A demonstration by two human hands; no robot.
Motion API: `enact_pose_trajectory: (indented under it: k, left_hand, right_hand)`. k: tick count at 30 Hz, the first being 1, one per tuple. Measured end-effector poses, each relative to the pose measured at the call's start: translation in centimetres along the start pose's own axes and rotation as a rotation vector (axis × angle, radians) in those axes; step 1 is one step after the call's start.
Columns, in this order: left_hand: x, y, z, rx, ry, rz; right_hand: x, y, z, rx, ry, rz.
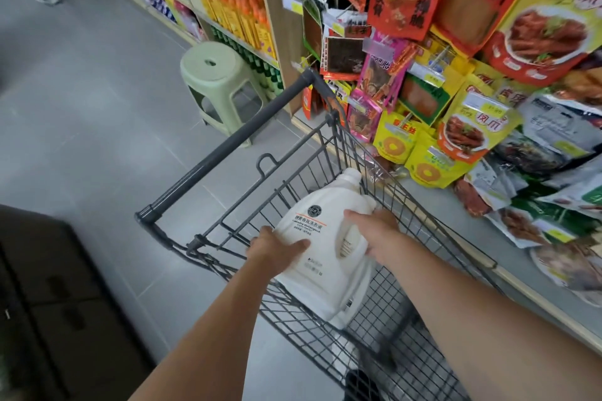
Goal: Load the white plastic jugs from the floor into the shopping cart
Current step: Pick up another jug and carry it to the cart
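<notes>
While both my hands grip it, the jug point(321, 238) hangs inside the cart point(391, 312).

My left hand point(277, 246) presses flat on its label side, my right hand point(379, 236) has fingers point(355, 215) curled over the handle side; its cap points away from me, and snack packets point(423, 169) lie right of my right hand.

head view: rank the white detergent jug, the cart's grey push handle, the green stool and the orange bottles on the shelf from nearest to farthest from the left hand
1. White detergent jug: under the left hand, held over the cart basket.
2. Grey push handle: up and left, across the cart's far end.
3. Green stool: on the floor beyond the handle.
4. Orange bottles: on the shelf behind the stool, farthest.
</notes>
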State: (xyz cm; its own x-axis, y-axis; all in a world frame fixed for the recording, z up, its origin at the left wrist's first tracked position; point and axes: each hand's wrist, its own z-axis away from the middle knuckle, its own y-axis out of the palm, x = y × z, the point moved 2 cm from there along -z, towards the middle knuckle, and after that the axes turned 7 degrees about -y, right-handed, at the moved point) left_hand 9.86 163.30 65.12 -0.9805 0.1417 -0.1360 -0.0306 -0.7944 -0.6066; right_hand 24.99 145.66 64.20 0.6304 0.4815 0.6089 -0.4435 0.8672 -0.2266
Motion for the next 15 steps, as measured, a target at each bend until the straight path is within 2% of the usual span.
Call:
enact_pose_trajectory:
  k: [9,15]
  left_hand:
    - [-2.2,-1.6,3.1,-0.162,0.072,-0.097]
    - [-7.0,-1.7,8.8,-0.136,0.191,-0.08]
  right_hand:
    - [2.5,-4.9,3.6,-0.051,-0.076,-0.037]
    - [3.4,-10.8,7.0,-0.061,-0.149,-0.124]
